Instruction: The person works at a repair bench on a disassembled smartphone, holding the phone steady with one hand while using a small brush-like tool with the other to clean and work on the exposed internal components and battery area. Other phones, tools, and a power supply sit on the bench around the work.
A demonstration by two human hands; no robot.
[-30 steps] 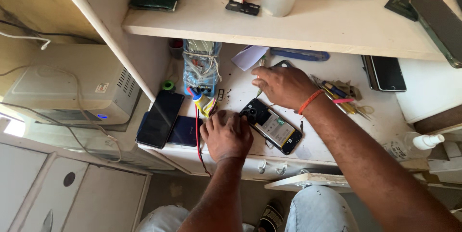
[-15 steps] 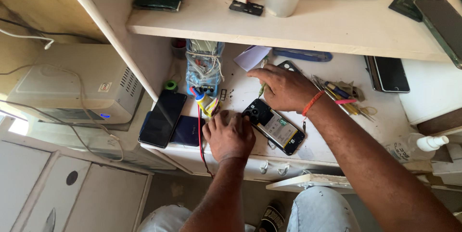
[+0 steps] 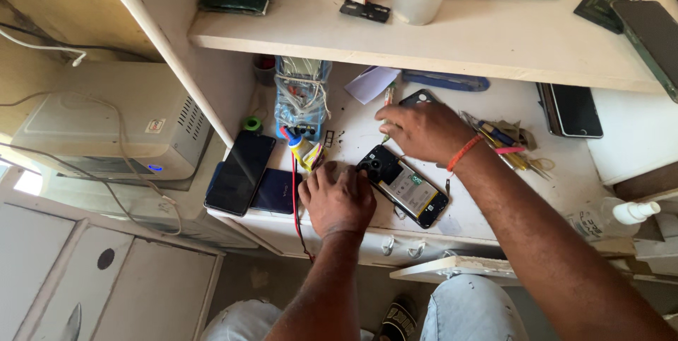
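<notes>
With the left hand (image 3: pixel 337 200) pressed flat, fingers together, against the near end of the opened phone (image 3: pixel 404 185) lying on the worktop (image 3: pixel 353 132), it should hold firm while the right hand (image 3: pixel 422 129) beyond, fingers curled, seemingly pinching a thin tool, works gently.

Your left hand (image 3: pixel 337 198) covering the opened phone's (image 3: pixel 404 185) near corner, your right hand (image 3: pixel 422 129) hiding whatever its fingertips touch, dark phone (image 3: pixel 653 30) cut off at the right edge.
</notes>
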